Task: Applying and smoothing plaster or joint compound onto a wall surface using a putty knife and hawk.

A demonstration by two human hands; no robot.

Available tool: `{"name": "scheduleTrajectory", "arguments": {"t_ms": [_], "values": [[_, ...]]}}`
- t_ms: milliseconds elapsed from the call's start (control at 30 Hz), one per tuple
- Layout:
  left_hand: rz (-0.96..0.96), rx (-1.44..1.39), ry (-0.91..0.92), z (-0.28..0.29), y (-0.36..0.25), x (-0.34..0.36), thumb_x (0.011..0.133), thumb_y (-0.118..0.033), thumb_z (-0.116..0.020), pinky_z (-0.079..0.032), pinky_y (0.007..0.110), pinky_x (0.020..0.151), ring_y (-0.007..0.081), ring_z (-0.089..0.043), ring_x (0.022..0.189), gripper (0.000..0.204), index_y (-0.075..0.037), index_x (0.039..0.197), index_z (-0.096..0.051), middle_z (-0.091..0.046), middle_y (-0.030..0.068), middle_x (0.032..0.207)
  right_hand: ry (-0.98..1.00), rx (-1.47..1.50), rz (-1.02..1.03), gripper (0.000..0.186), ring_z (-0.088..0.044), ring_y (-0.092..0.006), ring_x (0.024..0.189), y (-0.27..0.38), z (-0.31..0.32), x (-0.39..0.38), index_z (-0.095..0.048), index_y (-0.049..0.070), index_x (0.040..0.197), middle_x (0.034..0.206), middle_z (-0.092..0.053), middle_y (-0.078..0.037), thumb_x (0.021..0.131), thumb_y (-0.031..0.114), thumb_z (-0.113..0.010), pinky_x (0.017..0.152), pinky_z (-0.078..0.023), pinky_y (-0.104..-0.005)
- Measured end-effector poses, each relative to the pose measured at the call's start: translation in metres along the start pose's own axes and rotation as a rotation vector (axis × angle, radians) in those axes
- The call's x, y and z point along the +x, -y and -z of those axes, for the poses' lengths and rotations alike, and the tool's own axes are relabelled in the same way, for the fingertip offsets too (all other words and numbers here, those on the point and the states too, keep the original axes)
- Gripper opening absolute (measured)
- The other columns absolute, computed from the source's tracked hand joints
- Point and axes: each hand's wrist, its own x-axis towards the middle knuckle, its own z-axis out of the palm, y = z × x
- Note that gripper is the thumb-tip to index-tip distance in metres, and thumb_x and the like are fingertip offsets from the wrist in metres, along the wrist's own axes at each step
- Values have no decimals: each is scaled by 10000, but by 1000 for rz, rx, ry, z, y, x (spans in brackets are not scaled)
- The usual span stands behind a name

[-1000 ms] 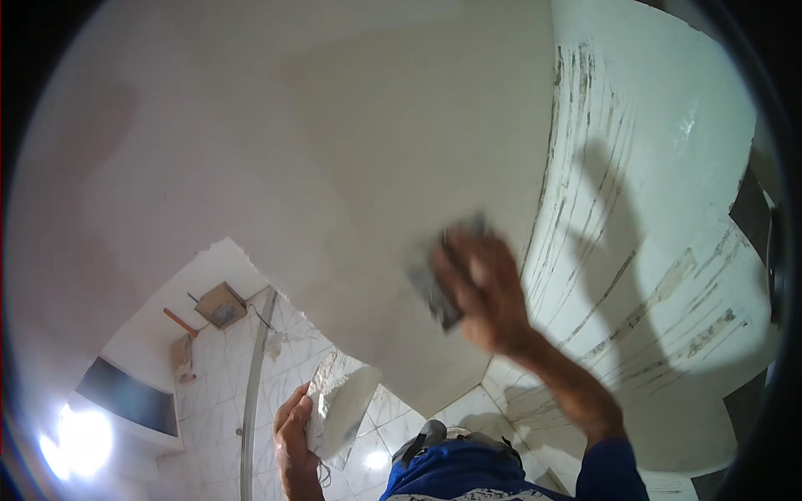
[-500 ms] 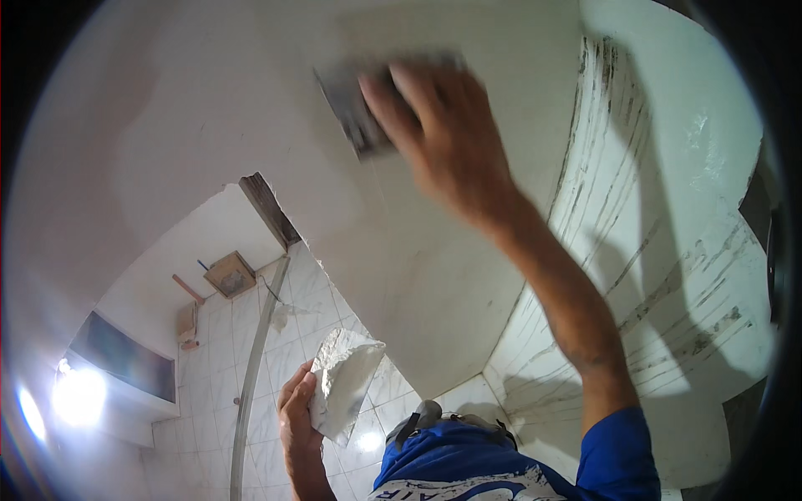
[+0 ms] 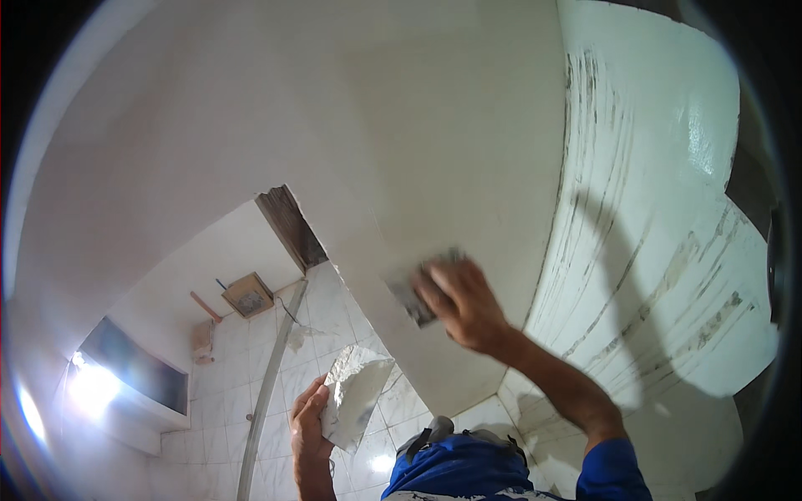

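My right hand (image 3: 472, 305) is closed round a wide, dark grey scraper (image 3: 407, 294), somewhat blurred, whose blade lies against the pale wall (image 3: 451, 167). Its fingers cover much of the tool. Lower down and to the left, my left hand (image 3: 309, 422) grips a flat, white-smeared plate (image 3: 355, 417) by its left side, thumb in front. A thick ridge of white plaster (image 3: 352, 364) runs along the plate's upper part. The plate is tilted and held in front of the wall's left edge.
A second wall (image 3: 643, 275) with brown-grey streaks meets the pale one at right. Marble-patterned floor tiles (image 3: 276, 376) lie below left. On them rests a long metal straightedge (image 3: 266, 392). Further off are a square wooden box (image 3: 248, 296) and a bright lamp (image 3: 90, 388).
My right hand has drawn the scraper down the wall, from near the top to about mid-height. My left hand still holds the plaster-laden plate in nearly the same place.
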Motion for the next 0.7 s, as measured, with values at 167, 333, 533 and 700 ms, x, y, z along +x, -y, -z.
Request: {"name": "scheduleTrajectory", "arguments": {"t_ms": [167,333,533,700], "values": [[-16,-15,12,-5,4,-4,970,-196,-520,-545,299,842,199,-672,982,502,136,1343,-471,-653,197,1174,-531,-413,285,304,-589,-268,1026,-62,76,224,-601,48,1133,1059,-597,-120,841,129,-617,910,-440,-453],[-29,-51,-29,-6,9,-7,977,-177,-507,-546,293,836,194,-672,979,482,132,1345,-469,-651,189,1174,-139,-637,57,405,-551,-334,1123,-69,128,323,-558,-26,1233,1223,-541,-220,866,120,-645,978,-438,-453],[-68,-63,-117,-12,9,-2,978,-179,-512,-545,274,814,181,-677,956,462,127,1323,-485,-658,175,1150,-385,-534,256,374,-552,-307,1127,-100,44,259,-596,30,1235,1193,-565,-167,872,120,-611,968,-433,-480],[-83,-38,-135,-10,8,-5,981,-189,-515,-542,270,811,174,-675,945,463,125,1321,-488,-661,175,1134,-163,-305,46,493,-504,-323,1229,-58,-36,106,-552,134,1396,1347,-507,-163,907,73,-548,1060,-359,-554]]}}
